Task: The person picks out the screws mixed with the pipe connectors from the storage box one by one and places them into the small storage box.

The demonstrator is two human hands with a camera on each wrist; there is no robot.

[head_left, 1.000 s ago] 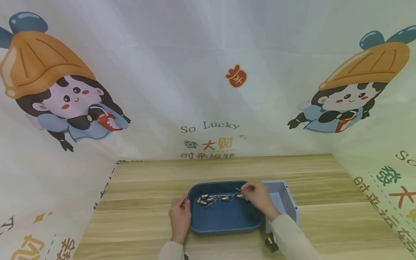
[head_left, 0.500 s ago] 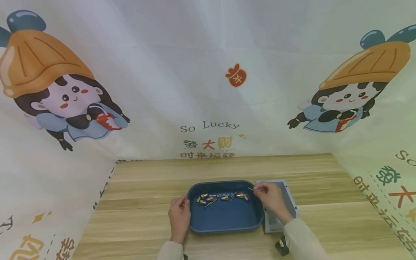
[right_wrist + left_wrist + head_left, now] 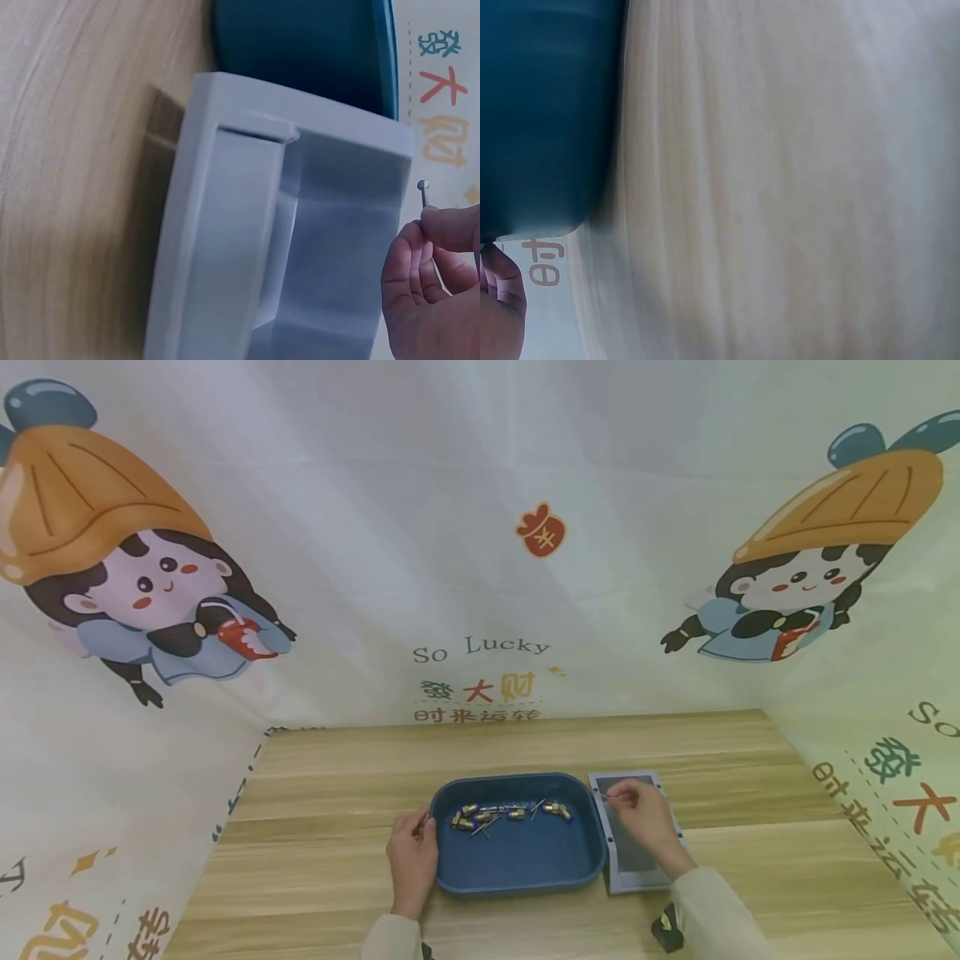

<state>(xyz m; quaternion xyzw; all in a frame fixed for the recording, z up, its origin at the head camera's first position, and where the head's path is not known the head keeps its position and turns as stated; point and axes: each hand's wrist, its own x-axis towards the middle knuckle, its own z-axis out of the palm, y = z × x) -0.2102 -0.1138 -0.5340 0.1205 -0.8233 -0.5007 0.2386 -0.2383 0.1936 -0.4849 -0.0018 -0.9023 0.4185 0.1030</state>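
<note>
My left hand (image 3: 412,860) holds the left rim of a dark blue tray (image 3: 517,887), thumb and fingers at its edge. In the left wrist view, part of that hand (image 3: 501,300) shows below the tray's corner. Inside the tray lie several brass fittings (image 3: 516,814) with blue ends and several thin metal screws (image 3: 483,829). My right hand (image 3: 643,818) is over a grey open bin (image 3: 613,864), right of the tray. Between thumb and fingertips it pinches a small screw (image 3: 424,192), whose rounded head points away from the hand.
The tray and bin stand side by side on a wood-grain table (image 3: 315,827). A pale printed cloth (image 3: 480,610) with cartoon figures and lettering encloses the table at the back and sides. A black device (image 3: 666,928) sits by the right wrist.
My right hand has moved right with the screw, from above the tray's far right corner to over the grey bin. The left hand stays at the tray's left rim.
</note>
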